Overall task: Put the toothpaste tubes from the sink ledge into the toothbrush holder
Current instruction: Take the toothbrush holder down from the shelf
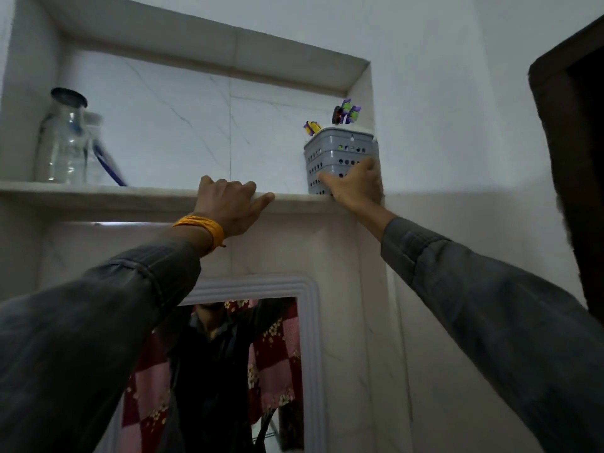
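A grey perforated toothbrush holder (336, 152) stands at the right end of a high marble niche shelf (98, 192), against the niche's right wall. Several purple and yellow brush heads (346, 111) stick out of its top. My right hand (358, 186) is wrapped around the holder's lower front. My left hand (230, 202) rests on the shelf's front edge left of the holder, fingers curled over the lip, holding no object. An orange thread band circles that wrist. No toothpaste tube is in sight.
A clear glass jar with a dark lid (65, 138) stands at the shelf's left end, a blue-handled item (109, 165) leaning beside it. A white-framed mirror (228, 371) hangs below the shelf. A dark door frame (575, 158) is at the right.
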